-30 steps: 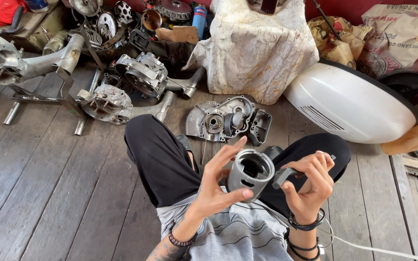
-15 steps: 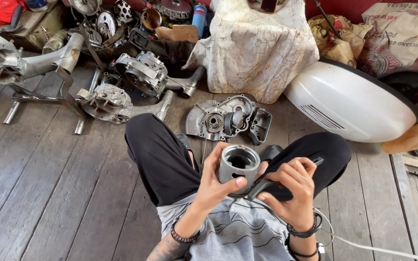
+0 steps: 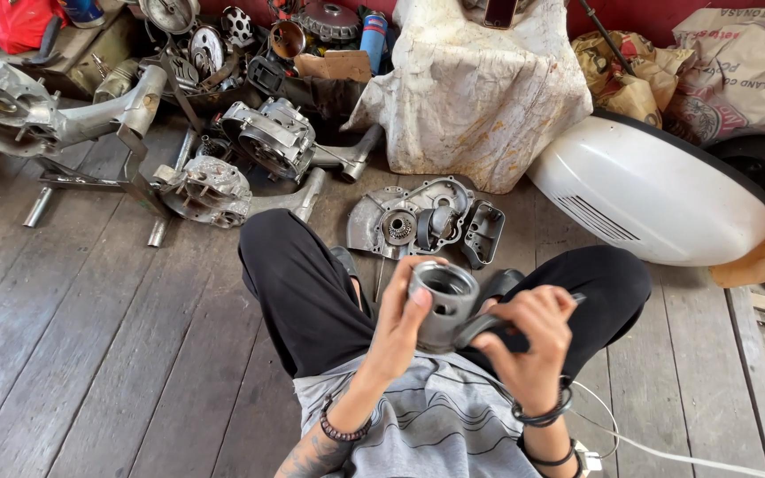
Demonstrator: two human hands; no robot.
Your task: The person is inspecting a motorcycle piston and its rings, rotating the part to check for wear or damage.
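Across the weathered plank floor (image 3: 90, 354), grey and grooved, lie the parts in descending size. Toward the floor's right edge rests a smooth white body panel (image 3: 657, 204), rounded like a shell, with a row of narrow louvres cut in its side. At the far edge, centre, a mottled cream cloth (image 3: 475, 97) drapes a boxy shape. Behind the panel, in the far right corner, slump crumpled tan paper sacks (image 3: 737, 80) with dark block print on the uppermost face. Near the far left corner lies a long cast-aluminium engine casing (image 3: 46, 111), dull and pitted; two smaller finned casings (image 3: 267, 142) sit closer to the centre, and a flat, open crankcase half (image 3: 418, 221) lies just beyond the person's knees. A blue cylindrical can (image 3: 372, 40) stands at the far edge among dark gears.

Over the lap, between black-trousered legs, a grey metal cylinder (image 3: 443, 305), hollow and smooth-bored, is held upright. The left hand (image 3: 400, 327) is clamped around its side, thumb on the rim. The right hand (image 3: 533, 341) is closed around a dark, slender tool (image 3: 498, 323) that touches the cylinder's lower wall. A white cable (image 3: 666, 451) trails toward the near right corner.
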